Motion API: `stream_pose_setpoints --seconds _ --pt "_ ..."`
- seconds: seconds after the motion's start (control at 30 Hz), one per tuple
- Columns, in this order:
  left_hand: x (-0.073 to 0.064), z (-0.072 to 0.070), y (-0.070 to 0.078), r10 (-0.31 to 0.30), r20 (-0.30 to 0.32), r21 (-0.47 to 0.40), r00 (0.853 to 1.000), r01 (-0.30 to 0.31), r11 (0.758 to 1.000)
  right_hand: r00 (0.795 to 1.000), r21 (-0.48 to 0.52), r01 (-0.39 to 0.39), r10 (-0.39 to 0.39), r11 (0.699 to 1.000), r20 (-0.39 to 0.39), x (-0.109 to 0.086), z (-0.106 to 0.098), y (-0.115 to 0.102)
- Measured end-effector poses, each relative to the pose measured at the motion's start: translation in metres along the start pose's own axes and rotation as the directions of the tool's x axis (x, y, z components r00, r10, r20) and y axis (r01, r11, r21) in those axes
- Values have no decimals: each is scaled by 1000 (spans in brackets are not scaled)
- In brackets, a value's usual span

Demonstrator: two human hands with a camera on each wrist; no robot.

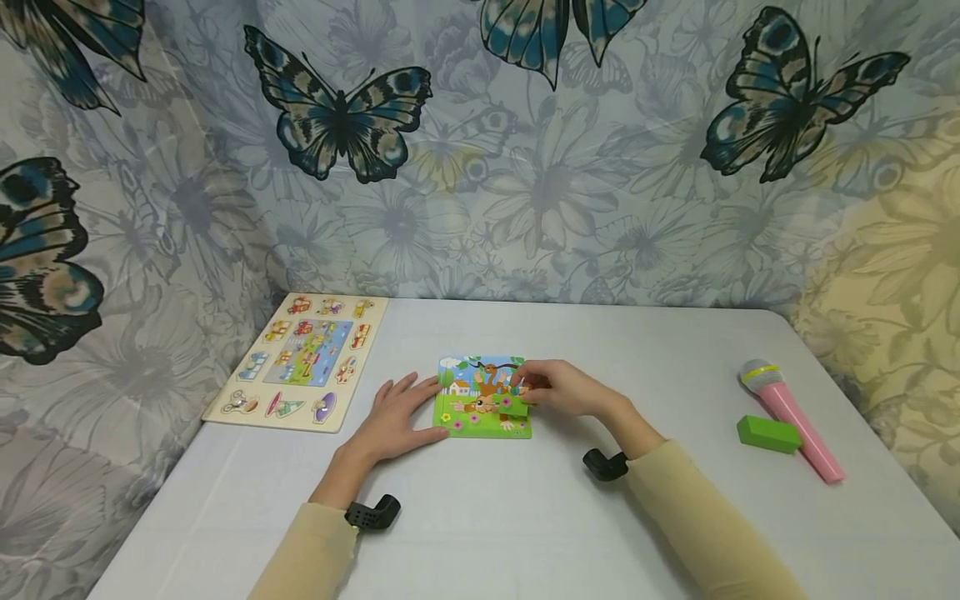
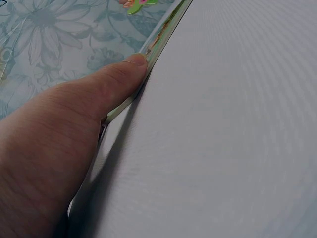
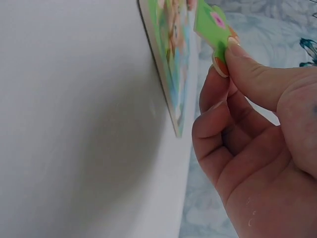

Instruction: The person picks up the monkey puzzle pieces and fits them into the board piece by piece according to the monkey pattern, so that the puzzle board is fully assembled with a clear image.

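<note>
A small jigsaw puzzle (image 1: 459,425) with a bright animal-and-meadow picture lies on the table in front of me. My left hand (image 1: 393,423) rests at its left side, fingers spread, the thumb near the lower left corner. In the left wrist view the thumb (image 2: 116,79) presses along the puzzle's edge. Over the puzzle's right part, my right hand (image 1: 567,390) pinches a green puzzle piece (image 3: 210,22) with a pink flower between thumb and forefinger. From the head view the piece overlaps the picture, tilted; the right wrist view has it raised off the board.
A wooden picture board (image 1: 232,408) with vehicle and toy shapes lies at the back left of the white table (image 1: 480,533). To the right, a pink toy microphone (image 1: 798,425) lies beside a green block (image 1: 768,434). Butterfly-patterned cloth (image 1: 547,200) hangs behind the table.
</note>
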State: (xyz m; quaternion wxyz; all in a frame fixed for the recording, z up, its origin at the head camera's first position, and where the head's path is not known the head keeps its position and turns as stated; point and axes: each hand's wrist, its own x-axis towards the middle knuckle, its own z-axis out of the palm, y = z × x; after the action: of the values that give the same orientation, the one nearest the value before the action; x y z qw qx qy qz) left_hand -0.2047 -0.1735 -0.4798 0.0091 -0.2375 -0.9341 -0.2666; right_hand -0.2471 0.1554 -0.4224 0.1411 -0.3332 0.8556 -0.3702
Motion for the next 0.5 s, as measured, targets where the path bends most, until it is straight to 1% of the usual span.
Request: stream_pose_setpoints --seconds 0.13,0.27,0.5 --pt "-1 -1 1 3 0 0 1000 -3 1000 1000 4 6 -6 1000 12 9 5 -5" --pt "-1 -1 0 1 1 -4 1000 -1 1000 1000 -26 10 -9 1000 28 19 12 -8" --pt "0 0 0 0 2 2 1000 0 1000 995 -69 20 -13 997 96 31 23 -15"
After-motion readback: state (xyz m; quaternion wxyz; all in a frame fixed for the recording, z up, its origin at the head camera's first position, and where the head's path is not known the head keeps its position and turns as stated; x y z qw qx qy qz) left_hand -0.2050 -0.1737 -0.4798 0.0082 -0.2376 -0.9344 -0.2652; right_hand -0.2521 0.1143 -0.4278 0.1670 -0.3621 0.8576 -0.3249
